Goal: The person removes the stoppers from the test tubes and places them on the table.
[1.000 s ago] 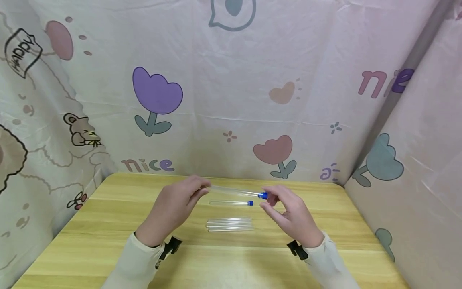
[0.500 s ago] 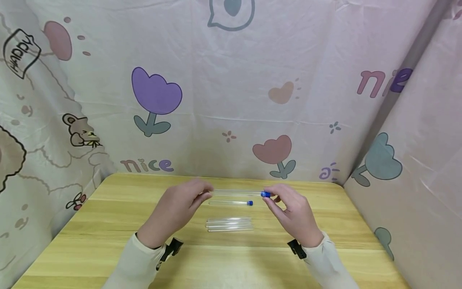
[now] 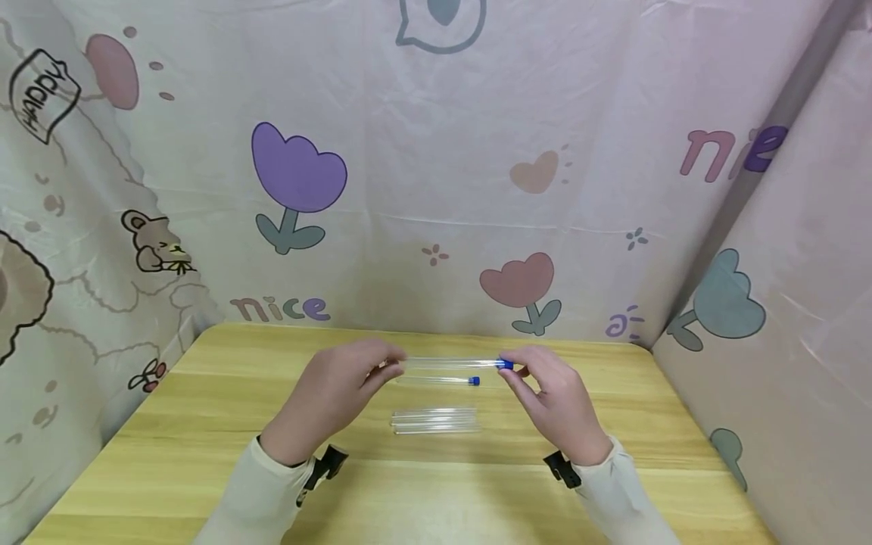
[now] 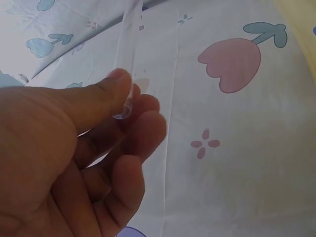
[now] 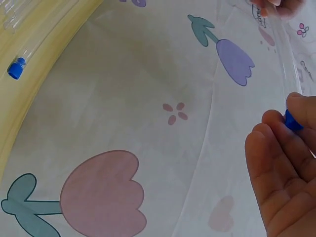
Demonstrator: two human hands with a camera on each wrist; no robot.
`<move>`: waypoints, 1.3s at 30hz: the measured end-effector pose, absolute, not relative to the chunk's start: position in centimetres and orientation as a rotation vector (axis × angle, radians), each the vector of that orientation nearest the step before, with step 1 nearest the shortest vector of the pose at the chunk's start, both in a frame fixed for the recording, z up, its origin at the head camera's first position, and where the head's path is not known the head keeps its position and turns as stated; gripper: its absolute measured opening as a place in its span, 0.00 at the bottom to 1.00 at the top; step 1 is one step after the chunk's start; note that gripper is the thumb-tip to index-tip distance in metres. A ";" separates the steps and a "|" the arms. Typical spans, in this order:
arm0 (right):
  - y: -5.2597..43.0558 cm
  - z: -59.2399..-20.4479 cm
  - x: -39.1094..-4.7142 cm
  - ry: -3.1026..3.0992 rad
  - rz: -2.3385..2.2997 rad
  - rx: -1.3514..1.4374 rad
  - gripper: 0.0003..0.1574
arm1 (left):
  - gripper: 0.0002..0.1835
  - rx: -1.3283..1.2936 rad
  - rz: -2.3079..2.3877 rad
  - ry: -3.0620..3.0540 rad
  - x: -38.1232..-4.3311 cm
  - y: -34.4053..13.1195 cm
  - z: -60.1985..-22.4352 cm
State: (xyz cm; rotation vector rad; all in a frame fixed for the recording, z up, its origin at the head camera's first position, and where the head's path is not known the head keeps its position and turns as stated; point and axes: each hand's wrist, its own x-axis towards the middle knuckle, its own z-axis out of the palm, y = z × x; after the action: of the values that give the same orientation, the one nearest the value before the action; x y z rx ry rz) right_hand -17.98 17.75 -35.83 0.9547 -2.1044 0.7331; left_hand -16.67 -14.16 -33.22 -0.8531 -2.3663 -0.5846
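A clear test tube [image 3: 450, 363] with a blue cap [image 3: 505, 364] is held level between both hands above the table. My left hand [image 3: 341, 390] pinches its rounded closed end between thumb and fingers; that end [image 4: 123, 111] shows in the left wrist view. With thumb and forefinger my right hand [image 3: 555, 397] grips the blue cap, seen partly covered by the fingers in the right wrist view. Just below the held tube in the head view, a second capped test tube [image 3: 439, 381] lies on the table, its blue cap [image 5: 16, 68] pointing right.
Several uncapped clear test tubes [image 3: 434, 421] lie side by side on the wooden table [image 3: 204, 424], nearer the person. A patterned cloth [image 3: 422, 151] hangs behind the table and along both sides. Black camera mounts [image 3: 330, 462] sit at the wrists.
The right thumb has closed in on the blue cap, which it stood off from a second ago. The held tube has levelled out and shifted slightly right, together with the left hand.
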 end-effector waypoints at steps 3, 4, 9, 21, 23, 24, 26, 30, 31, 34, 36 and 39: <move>17.8 -35.9 -18.0 -2.089 0.738 0.955 0.12 | 0.06 -0.855 -0.577 -2.378 -16.8 -14.0 -33.2; 17.8 -35.9 -18.0 -2.089 0.738 0.957 0.12 | 0.06 -0.855 -0.572 -2.379 -16.8 -14.0 -33.2; 17.7 -36.0 -18.0 -2.101 0.739 0.939 0.14 | 0.07 -0.846 -0.542 -2.356 -16.9 -14.1 -33.3; 17.5 -36.2 -17.9 -2.130 0.723 0.896 0.11 | 0.05 -0.834 -0.524 -2.365 -16.8 -13.9 -33.3; 17.5 -36.2 -18.0 -2.129 0.715 0.901 0.11 | 0.05 -0.826 -0.523 -2.374 -16.8 -13.9 -33.3; 17.5 -36.2 -18.0 -2.130 0.710 0.904 0.11 | 0.05 -0.822 -0.521 -2.379 -16.8 -13.9 -33.3; 17.6 -36.2 -18.0 -2.134 0.689 0.913 0.13 | 0.06 -0.820 -0.519 -2.383 -16.8 -13.9 -33.3; 17.7 -36.1 -18.0 -2.143 0.660 0.954 0.11 | 0.06 -0.821 -0.514 -2.393 -16.9 -13.9 -33.4; 17.7 -36.1 -18.0 -2.144 0.656 0.968 0.11 | 0.06 -0.820 -0.512 -2.392 -16.9 -13.9 -33.4; 17.7 -36.0 -18.0 -2.141 0.665 1.012 0.10 | 0.06 -0.805 -0.498 -2.382 -17.0 -13.9 -33.4; 17.6 -35.9 -18.0 -2.140 0.672 1.030 0.10 | 0.06 -0.797 -0.494 -2.373 -17.0 -13.9 -33.4; 17.6 -35.9 -18.0 -2.138 0.686 1.042 0.09 | 0.07 -0.798 -0.490 -2.366 -17.0 -13.9 -33.5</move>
State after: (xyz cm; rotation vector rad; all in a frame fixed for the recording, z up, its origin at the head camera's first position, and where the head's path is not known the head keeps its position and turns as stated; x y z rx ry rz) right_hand -18.03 17.61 -35.94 1.0421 -2.1378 0.6863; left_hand -17.04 -13.86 -33.49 -0.7980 -2.3656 -0.4897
